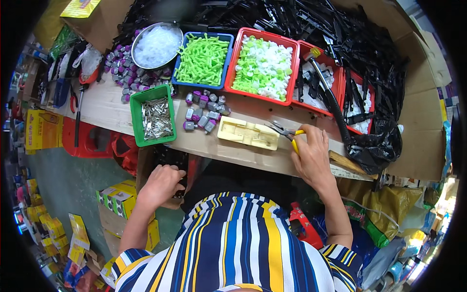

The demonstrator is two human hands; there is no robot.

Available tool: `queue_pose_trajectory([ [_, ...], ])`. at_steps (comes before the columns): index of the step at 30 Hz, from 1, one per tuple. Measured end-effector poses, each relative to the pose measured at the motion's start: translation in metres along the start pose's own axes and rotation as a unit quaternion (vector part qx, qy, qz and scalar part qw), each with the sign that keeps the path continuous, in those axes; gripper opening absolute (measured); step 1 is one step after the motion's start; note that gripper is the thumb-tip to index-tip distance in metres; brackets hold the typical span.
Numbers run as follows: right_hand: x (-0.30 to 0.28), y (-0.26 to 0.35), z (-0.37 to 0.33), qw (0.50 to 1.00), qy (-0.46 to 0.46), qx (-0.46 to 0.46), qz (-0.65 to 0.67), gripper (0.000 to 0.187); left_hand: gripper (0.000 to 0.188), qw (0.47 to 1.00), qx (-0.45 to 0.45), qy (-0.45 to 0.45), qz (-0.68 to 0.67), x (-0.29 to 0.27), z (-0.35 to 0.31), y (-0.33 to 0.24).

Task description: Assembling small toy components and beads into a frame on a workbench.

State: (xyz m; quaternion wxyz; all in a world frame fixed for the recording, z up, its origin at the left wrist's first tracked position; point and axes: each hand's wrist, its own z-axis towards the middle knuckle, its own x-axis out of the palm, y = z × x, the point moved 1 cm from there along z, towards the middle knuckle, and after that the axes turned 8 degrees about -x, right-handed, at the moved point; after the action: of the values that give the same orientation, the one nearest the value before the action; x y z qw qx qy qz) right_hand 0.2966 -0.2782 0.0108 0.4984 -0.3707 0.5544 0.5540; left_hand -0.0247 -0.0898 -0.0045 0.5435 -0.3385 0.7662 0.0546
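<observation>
My right hand (313, 155) is closed around pliers with yellow handles (295, 142). Their dark jaws point left, over the end of a cream-yellow moulded block with hollows (248, 133) lying at the table's front edge. Below that edge, my left hand (162, 185) is at a cardboard box with dark contents (170, 156). Its fingers are curled and whatever they hold is hidden. Small grey and purple blocks (204, 113) lie loose behind the cream block. A green bin of small metal pins (156, 119) stands to their left.
Along the table stand a metal bowl of clear pieces (157, 45), a blue bin of green parts (203, 61) and a red bin of white and green caps (263, 66). Black plastic parts (360, 53) heap behind. A hammer (323, 82) leans at right.
</observation>
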Motion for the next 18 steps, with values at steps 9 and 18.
queue_pose_trajectory([
  [9,0.025,-0.018,-0.006,0.996,-0.01,0.047,-0.071,0.028,0.024,0.971,0.2,-0.122,-0.054,-0.097,0.086,-0.055],
  [18,0.032,-0.02,-0.014,0.998,-0.023,0.061,-0.026,0.043,0.032,0.913,0.154,-0.378,-0.007,-0.175,0.292,-0.057],
])
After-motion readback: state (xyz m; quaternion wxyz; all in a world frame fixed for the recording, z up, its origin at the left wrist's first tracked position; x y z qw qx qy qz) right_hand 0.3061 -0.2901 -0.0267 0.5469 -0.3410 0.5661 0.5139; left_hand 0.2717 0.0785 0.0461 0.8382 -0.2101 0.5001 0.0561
